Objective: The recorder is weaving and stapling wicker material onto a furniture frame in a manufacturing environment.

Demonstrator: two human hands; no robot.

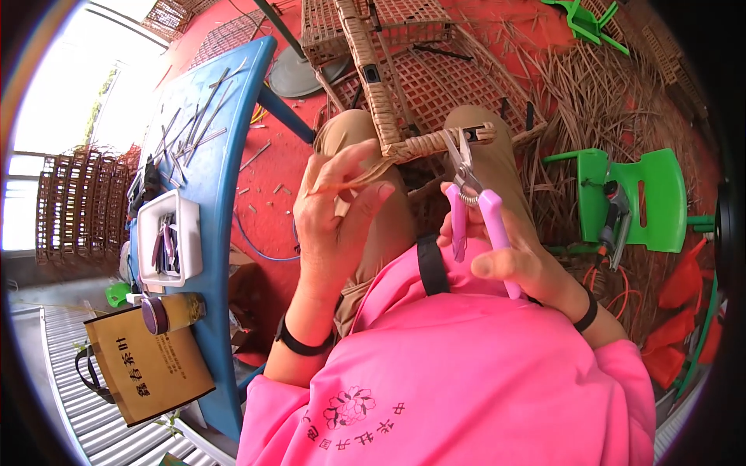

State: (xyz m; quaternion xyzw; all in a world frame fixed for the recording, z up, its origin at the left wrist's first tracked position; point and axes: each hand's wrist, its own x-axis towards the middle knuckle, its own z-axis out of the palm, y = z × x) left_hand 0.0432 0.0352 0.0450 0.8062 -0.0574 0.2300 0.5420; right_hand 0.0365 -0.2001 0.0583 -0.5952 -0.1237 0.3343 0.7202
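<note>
Presently, left hand pinches tan strand near left corner of wrapped frame; right hand grips pink-handled snips, blades parted, near frame's right end. Advisable: tension strand, keep left fingers clear of blades.

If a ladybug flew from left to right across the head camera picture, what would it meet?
Brown woven panel → white box → left hand → pink-handled cutters → green chair.
</note>
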